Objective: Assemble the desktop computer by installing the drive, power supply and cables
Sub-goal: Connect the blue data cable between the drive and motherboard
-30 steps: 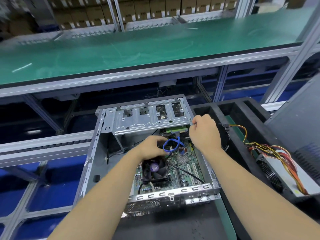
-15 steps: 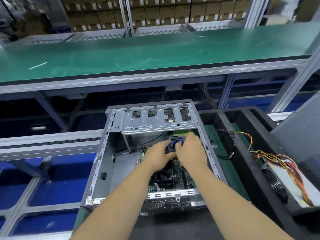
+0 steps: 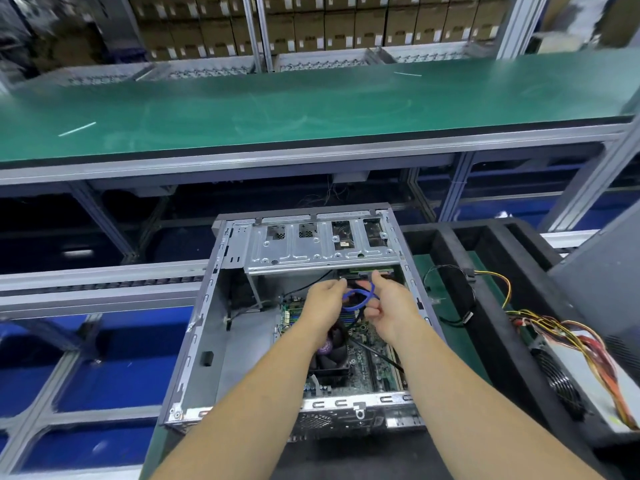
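Note:
An open grey computer case (image 3: pixel 207 334) lies before me, motherboard (image 3: pixel 377 362) and black CPU fan (image 3: pixel 330 355) inside, a silver drive cage (image 3: pixel 322 251) across its far end. Both hands work just below the cage. A looped blue cable (image 3: pixel 360 299) runs between them. My left hand (image 3: pixel 323 303) grips one side of the loop. My right hand (image 3: pixel 391 306) pinches the other side with thumb raised and fingers curled. The power supply (image 3: pixel 571 375), with yellow, red and orange wires (image 3: pixel 585 344), lies outside the case at the right.
Black foam tray walls (image 3: pixel 495 323) stand right of the case, with a black cable loop (image 3: pixel 450 296) on the green mat. A long green workbench (image 3: pixel 311 109) runs behind. Conveyor rails (image 3: pixel 97 282) lie to the left. A grey panel (image 3: pixel 602 282) leans at far right.
My right hand came from the case's right edge to the middle and now pinches the blue cable. Both hands have lifted slightly toward the cage and parted, so the loop shows between them.

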Demonstrator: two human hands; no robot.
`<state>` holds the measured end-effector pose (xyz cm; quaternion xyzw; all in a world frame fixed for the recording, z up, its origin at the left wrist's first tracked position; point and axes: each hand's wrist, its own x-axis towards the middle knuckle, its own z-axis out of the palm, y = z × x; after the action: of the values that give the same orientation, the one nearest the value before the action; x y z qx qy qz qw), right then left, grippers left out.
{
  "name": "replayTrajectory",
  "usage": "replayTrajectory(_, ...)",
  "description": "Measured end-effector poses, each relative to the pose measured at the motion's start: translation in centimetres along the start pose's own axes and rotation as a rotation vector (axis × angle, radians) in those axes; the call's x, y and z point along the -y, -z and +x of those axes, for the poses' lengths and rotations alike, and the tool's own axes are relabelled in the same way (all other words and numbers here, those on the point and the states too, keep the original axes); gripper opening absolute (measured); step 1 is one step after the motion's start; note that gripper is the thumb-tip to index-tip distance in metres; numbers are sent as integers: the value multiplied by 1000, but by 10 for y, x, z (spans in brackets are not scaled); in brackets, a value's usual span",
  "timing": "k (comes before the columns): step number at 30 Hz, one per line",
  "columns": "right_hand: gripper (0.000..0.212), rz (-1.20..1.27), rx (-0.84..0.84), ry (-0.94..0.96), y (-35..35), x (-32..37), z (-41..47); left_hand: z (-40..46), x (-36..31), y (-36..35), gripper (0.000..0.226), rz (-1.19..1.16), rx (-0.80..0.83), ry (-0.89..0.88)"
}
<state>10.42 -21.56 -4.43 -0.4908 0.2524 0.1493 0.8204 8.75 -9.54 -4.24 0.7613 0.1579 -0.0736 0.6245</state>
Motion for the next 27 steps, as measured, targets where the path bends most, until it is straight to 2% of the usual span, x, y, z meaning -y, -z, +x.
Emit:
replayTrajectory(6, 23, -97, -44, 70, -5, 5, -4, 4, 0, -11, 38, 82, -77, -24)
replayTrajectory(9, 25, -274, -78, 100, -12, 7, -19, 6, 2, -10, 31, 102, -104, -50)
replayTrajectory(11, 20, -607, -72, 217, -12, 10, -35, 5, 0, -7, 34, 113, -105, -68)
replayTrajectory(13, 28, -1119, -63, 516, -7, 18, -47, 4, -3, -4, 41, 222, -121, -94)
replayTrajectory(14, 34, -1229, -45, 651, -3, 23, -53, 2, -5, -3, 42, 337, -147, -108)
replayTrajectory(16, 34, -1079, -36, 813, 10, 39, -56, -6, -15, -4, 36, 655, -240, -148)
replayTrajectory(17, 32, -945, -97, 851, 17, 49, -54, -12, -23, -7, 33, 799, -283, -203)
replayTrajectory(19, 30, -752, -294, 855, 40, 68, -34, -22, -38, -17, 34, 939, -308, -365)
replayTrajectory(21, 26, -674, -442, 742, 69, 76, -6, -31, -55, -30, 34, 982, -305, -525)
replayTrajectory(24, 27, -779, -505, 522, 116, 57, 39, -32, -76, -52, 27, 1043, -311, -734)
replayTrajectory(27, 31, -842, -464, 399, 148, 37, 66, -23, -92, -78, 21, 937, -97, -807)
